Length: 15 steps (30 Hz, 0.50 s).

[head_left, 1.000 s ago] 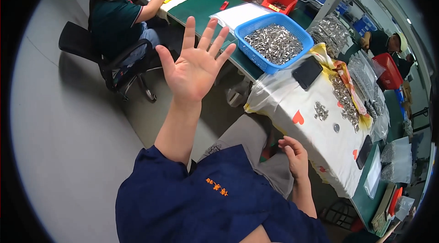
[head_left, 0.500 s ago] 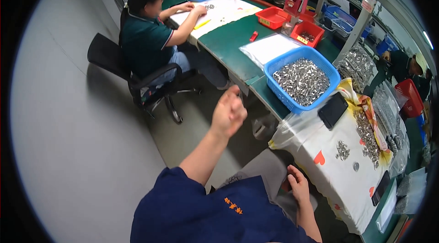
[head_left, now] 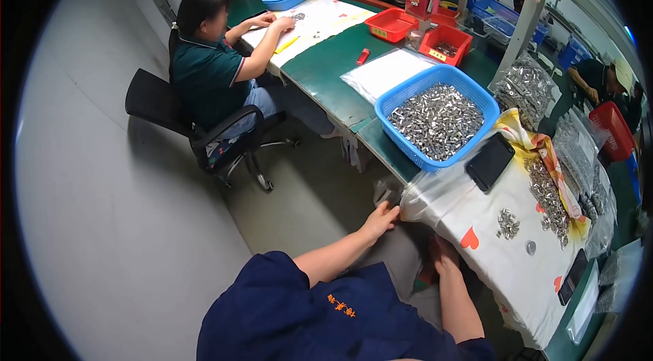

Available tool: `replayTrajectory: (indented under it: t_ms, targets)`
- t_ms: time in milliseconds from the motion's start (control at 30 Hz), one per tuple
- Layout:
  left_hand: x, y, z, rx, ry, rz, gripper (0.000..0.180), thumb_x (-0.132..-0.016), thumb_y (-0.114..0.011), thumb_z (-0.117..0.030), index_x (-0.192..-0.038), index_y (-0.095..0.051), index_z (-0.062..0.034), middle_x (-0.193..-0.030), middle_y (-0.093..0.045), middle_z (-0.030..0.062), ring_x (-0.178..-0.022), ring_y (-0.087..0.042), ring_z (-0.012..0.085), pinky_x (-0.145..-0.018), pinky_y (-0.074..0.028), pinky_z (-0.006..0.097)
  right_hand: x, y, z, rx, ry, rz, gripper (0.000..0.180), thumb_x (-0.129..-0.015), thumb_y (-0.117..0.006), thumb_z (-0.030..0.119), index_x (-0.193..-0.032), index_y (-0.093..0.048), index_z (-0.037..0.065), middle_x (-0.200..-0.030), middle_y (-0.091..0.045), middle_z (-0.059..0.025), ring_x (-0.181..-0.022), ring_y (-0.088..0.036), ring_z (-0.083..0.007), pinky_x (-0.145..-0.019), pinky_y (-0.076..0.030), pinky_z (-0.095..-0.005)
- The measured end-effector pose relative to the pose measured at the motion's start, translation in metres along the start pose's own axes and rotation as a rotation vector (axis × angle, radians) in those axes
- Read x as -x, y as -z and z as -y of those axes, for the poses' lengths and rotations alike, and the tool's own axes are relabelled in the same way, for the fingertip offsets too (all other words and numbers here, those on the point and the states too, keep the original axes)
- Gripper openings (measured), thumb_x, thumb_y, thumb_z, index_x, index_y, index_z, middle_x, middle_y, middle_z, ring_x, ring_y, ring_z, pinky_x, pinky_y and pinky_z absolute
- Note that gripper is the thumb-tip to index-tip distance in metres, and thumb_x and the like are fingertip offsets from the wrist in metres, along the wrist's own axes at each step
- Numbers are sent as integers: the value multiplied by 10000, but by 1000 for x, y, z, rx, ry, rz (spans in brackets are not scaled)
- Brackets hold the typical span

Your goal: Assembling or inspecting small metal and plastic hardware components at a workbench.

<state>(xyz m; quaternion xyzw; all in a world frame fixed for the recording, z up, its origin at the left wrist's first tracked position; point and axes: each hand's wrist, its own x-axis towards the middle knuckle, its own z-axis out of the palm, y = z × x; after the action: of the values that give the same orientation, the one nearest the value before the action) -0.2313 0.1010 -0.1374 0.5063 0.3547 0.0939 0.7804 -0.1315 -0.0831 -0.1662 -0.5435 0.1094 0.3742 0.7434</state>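
My left hand (head_left: pixel 379 220) is low beside the table, just at the left edge of the white tablecloth (head_left: pixel 445 278). Its fingers look apart, and nothing shows in them; whether they touch the cloth I cannot tell. My right hand (head_left: pixel 445 256) hangs in shadow below the table's near edge, above my lap, with its fingers mostly hidden. A clear plastic bag (head_left: pixel 384 193) hangs by the table's side just beyond my left hand. On the cloth lie a small heap of metal pieces (head_left: pixel 508 223), a round silver disc (head_left: pixel 531 247) and a black phone (head_left: pixel 490 162).
A blue basket (head_left: pixel 383 131) full of small metal cylinders stands on the green table. Beyond it are white sheets (head_left: pixel 384 75) and red bins (head_left: pixel 391 25). A co-worker (head_left: pixel 204 69) sits at the far left. More metal parts (head_left: pixel 546 201) and a second phone (head_left: pixel 573 277) lie at right.
My left hand has come down from its raised place toward the cloth's edge. My right hand has shifted slightly, under the table's edge. The view has turned a little.
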Motion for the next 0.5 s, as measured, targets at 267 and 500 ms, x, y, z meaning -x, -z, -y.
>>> replayTrajectory:
  t_ms: [267,500]
  targets:
    - [-7,-12,-29,225,-68,253,159,-845,-498,-183,-902,-571,-53,-808,-593,2,-692,-531,75,-633,-428,222,41,-31,16,-136,74,338,411,-840,-504,210,-1194,-391,35,-1155,-475,-113,-985,-492,-230,-827,-417,-384]
    - [15,-1,-31,224,-200,233,303,-902,-418,-274,-908,-555,-3,-841,-593,20,-752,-529,70,-699,-415,192,93,-40,27,214,-125,354,301,-893,-394,155,-1146,-440,-2,-1040,-545,-144,-881,-554,-227,-765,-443,-332]
